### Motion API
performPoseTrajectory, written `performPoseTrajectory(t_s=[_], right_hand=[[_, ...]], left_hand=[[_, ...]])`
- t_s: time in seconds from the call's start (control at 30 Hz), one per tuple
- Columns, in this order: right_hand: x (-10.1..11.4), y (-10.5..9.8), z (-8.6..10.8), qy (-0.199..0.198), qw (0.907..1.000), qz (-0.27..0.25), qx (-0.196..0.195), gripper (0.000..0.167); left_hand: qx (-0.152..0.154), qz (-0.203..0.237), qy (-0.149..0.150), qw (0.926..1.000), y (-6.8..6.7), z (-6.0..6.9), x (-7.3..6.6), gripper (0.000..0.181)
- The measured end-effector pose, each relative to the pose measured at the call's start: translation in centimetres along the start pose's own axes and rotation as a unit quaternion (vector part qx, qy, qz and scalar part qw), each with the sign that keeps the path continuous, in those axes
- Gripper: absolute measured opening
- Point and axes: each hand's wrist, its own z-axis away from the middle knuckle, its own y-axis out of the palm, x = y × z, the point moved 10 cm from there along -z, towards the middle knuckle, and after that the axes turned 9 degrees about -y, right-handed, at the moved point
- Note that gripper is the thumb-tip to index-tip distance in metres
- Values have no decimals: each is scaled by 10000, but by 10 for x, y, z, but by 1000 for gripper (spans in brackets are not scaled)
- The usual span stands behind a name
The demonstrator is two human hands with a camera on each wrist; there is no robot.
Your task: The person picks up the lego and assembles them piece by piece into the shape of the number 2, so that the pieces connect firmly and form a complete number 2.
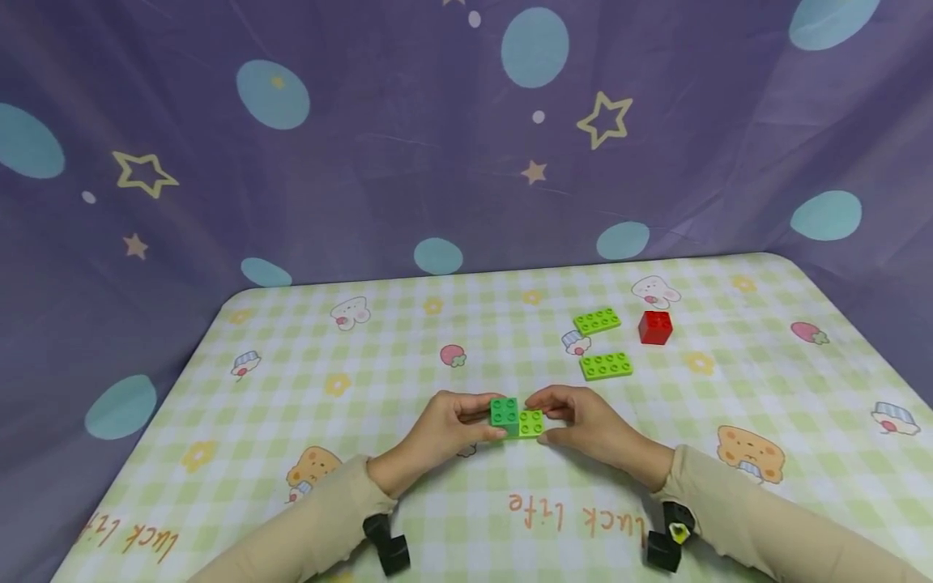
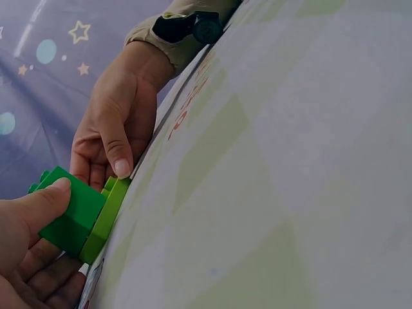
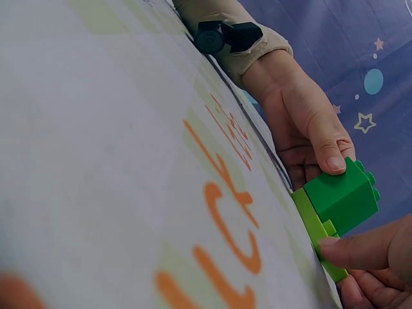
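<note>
- Head view: your left hand (image 1: 448, 429) had its thumb and fingers curled round a green brick (image 1: 504, 413), a smooth plastic cube with four round studs on top.
- That brick sat on the left end of a thin lime plate (image 1: 531, 423), just above the tabletop (image 1: 437, 526) or resting on it; which, you could not tell. Four bare studs showed on the plate's right end.
- Your right hand (image 1: 598, 427) pinched that right end, its thumb on the near edge and its fingers bent at the far one, the gap between them only as wide as the plate.
- Your left fingers hid part of the brick's side.
- Beyond your right hand lay two loose oblong plates, the nearer plate (image 1: 607, 366) and the farther plate (image 1: 598, 321), each with two rows of studs.
- Right of them stood a glossy red brick (image 1: 655, 328), cube-shaped.
- Pale green checks and cartoon prints covered the tabletop; behind it hung a creased purple curtain (image 1: 394, 162) with stars and blue ovals.
</note>
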Motion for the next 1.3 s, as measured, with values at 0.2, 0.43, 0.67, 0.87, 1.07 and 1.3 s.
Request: performPoseTrajectory(t_s=[0.2, 0.43, 0.67, 0.87, 1.07, 1.3], right_hand=[[2, -1, 0, -48, 10000, 55, -1, 36], [5, -3, 0, -137, 9999, 102, 0, 35], [7, -3, -1, -197, 9998, 71, 10, 35], [8, -2, -1, -178, 9997, 161, 10, 35], [7, -1, 1, -108, 9996, 271, 42, 36], [7, -3, -1, -94, 9996, 170, 193, 41]], left_hand=[[20, -91, 1, 10000, 0, -1, -3, 41], [23, -122, -108, 9999, 0, -1, -6, 40], [-35, -150, -292, 9995, -4, -1, -5, 41], [-25, 42, -299, 9995, -5, -2, 0, 43], [-23, 198, -286, 9994, -4, -2, 5, 44], [-173, 269, -296, 9990, -5, -1, 5, 43]])
